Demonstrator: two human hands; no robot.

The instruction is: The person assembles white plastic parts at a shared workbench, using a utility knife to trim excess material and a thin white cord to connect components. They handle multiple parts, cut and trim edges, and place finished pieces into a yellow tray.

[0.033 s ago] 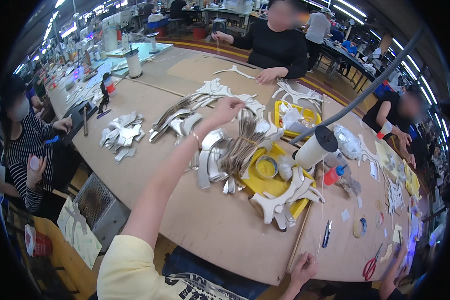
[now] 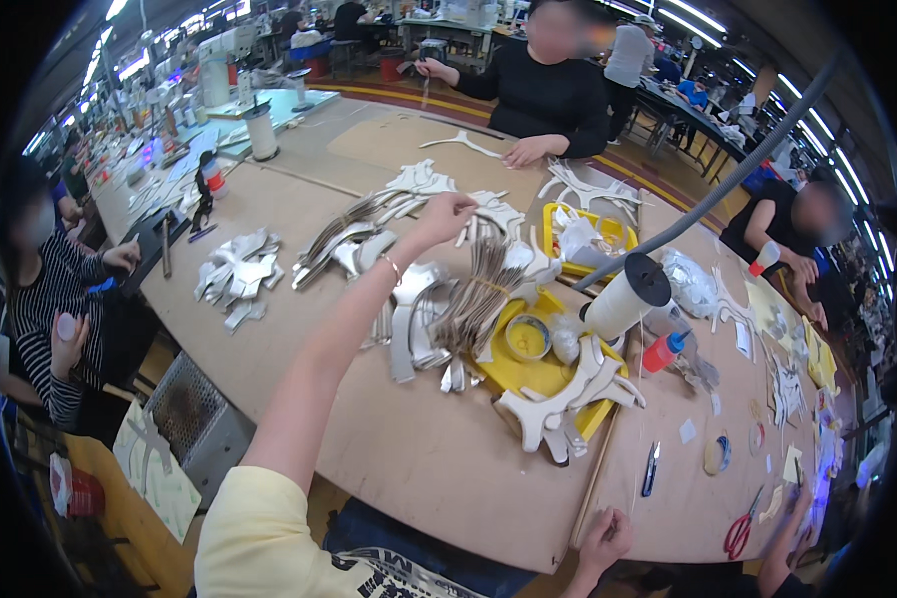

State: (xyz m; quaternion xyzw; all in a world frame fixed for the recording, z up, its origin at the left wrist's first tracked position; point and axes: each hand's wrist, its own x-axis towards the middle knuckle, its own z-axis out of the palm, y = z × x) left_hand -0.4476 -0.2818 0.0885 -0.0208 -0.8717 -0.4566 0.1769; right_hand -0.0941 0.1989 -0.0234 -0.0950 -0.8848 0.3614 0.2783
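White cut pieces (image 2: 424,179) lay heaped across the middle of the table (image 2: 419,483), and out over them stretched my left hand (image 2: 450,216)! Its thumb and fingertips were drawn together, though whether they pinched a piece I couldn't tell. Nearer me, a stacked bundle (image 2: 486,291) sat right beside the yellow tray (image 2: 538,379), more white pieces lying across that tray's near end. Down at the table's edge, my right hand (image 2: 606,538) was curled, its contents unclear, with snips (image 2: 651,468) just beyond and red-handled scissors (image 2: 738,535) off right.
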